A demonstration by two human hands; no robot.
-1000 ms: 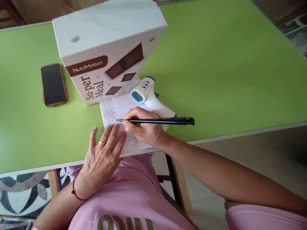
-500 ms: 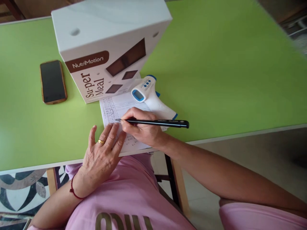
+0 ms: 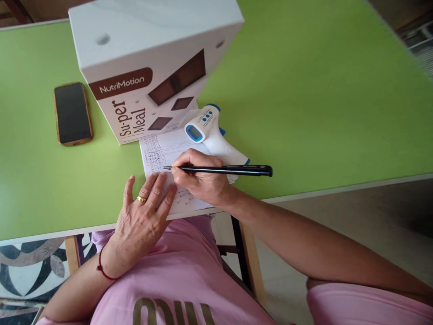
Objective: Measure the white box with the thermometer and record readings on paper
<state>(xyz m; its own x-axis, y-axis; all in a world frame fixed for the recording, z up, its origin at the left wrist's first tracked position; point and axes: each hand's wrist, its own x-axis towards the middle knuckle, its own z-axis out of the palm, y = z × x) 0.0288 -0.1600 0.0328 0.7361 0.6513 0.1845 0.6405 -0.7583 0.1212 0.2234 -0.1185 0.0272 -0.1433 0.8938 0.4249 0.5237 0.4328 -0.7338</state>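
Between the thumb and fingers of my right hand (image 3: 203,178) is a black pen (image 3: 233,170), its tip at the handwriting on a sheet of paper (image 3: 172,146). My left hand (image 3: 144,210) lies flat with fingers spread, its fingertips on the paper's left part and a gold ring on one finger. Just beyond my right hand, a white and blue infrared thermometer (image 3: 219,143) rests on the paper and partly covers it. A white NutriMotion box (image 3: 135,97) stands upright behind the sheet and hides its far end.
A smartphone in a brown-edged case (image 3: 72,113) lies left of the box. Everything rests on a green table (image 3: 321,99) with a pale front edge, against which I sit closely. A wooden leg (image 3: 252,262) shows below.
The back end of the pen has swung slightly, while its tip stays at nearly the same spot on the paper. My left hand keeps its place; the view has shifted a little.
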